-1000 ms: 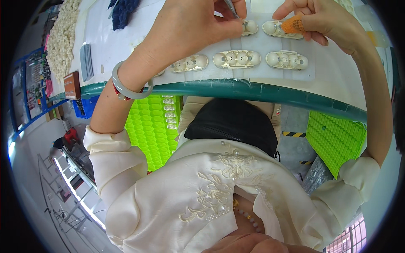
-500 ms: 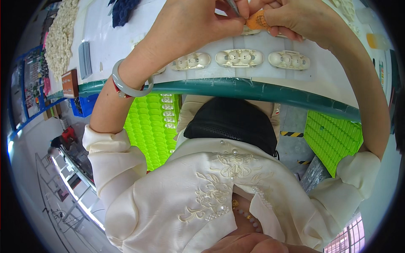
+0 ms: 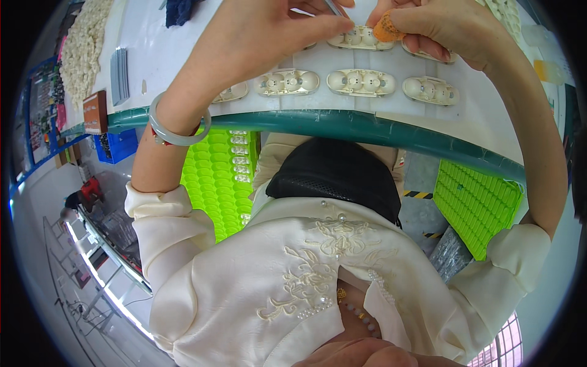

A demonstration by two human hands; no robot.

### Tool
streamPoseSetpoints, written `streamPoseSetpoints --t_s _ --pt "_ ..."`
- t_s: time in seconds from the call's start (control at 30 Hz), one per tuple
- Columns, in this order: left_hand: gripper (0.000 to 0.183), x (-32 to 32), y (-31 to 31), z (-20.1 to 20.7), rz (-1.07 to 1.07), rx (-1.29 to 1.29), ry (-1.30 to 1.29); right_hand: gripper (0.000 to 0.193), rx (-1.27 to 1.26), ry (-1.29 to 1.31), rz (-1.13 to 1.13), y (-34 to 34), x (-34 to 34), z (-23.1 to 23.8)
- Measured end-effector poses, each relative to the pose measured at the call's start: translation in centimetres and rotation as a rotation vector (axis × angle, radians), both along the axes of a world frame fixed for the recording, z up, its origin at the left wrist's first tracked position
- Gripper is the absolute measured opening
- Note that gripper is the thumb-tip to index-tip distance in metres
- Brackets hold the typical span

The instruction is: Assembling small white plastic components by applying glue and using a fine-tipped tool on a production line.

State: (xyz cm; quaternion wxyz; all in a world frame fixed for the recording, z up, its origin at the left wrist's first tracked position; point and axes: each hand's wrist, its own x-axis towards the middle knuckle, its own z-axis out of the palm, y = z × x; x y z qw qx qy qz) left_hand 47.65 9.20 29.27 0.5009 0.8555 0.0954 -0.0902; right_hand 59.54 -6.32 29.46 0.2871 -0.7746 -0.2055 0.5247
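At the top edge, my left hand (image 3: 275, 40) is closed on a slim grey metal tool (image 3: 334, 7), whose upper end is out of frame. My right hand (image 3: 449, 27) is beside it, fingers curled, an orange textured finger cot (image 3: 386, 28) over one fingertip; whatever it may pinch is hidden. Both hands hover over an oval cream plastic housing (image 3: 359, 40) with rounded bulges, the finger cot overlapping its right end. Nearer me lies a row of similar housings, among them one on the left (image 3: 286, 81), one in the middle (image 3: 361, 82) and one on the right (image 3: 431, 90).
A green padded edge (image 3: 342, 120) borders the white table (image 3: 183, 58). On its left lie a heap of cream parts (image 3: 85, 52), a grey stack of strips (image 3: 120, 76) and dark blue cloth (image 3: 178, 12). Bright green trays (image 3: 214, 177) stand below the edge.
My hands have drawn slightly apart, baring more of the housing under them. The view has shifted a little, so the near row appears farther right and higher.
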Motion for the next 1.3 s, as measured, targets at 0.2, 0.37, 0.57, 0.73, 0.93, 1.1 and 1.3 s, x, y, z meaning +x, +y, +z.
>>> streamPoseSetpoints --t_s 0.2,0.37,0.57,0.73,0.93,1.1,1.3 --pt "0.009 0.3 -0.6 -0.4 -0.046 -0.029 0.003 0.013 -0.049 -0.078 0.02 -0.2 0.0 0.5" --pt "0.008 -0.4 -0.3 -0.8 0.027 0.175 -0.041 0.015 -0.062 -0.294 0.315 2.3 0.3 0.5" --pt "0.005 -0.5 -0.3 -2.4 -0.085 0.213 -0.202 0.015 -0.148 -0.319 0.284 0.1 0.5 1.5" --pt "0.007 -0.4 -0.4 -1.8 -0.094 0.255 -0.191 0.015 -0.129 -0.342 0.382 1.6 0.6 1.3" --pt "0.01 0.6 -1.2 -0.5 -0.071 0.165 -0.082 0.014 0.076 -0.129 0.321 0.8 1.9 -0.3" --pt "0.01 0.0 -0.4 -0.3 -0.076 0.161 -0.047 0.015 0.139 -0.069 0.308 1.5 1.7 -1.4" --pt "0.01 0.8 -1.2 -0.3 -0.158 0.2 -0.126 0.016 0.09 -0.198 0.265 0.3 1.1 -0.3"
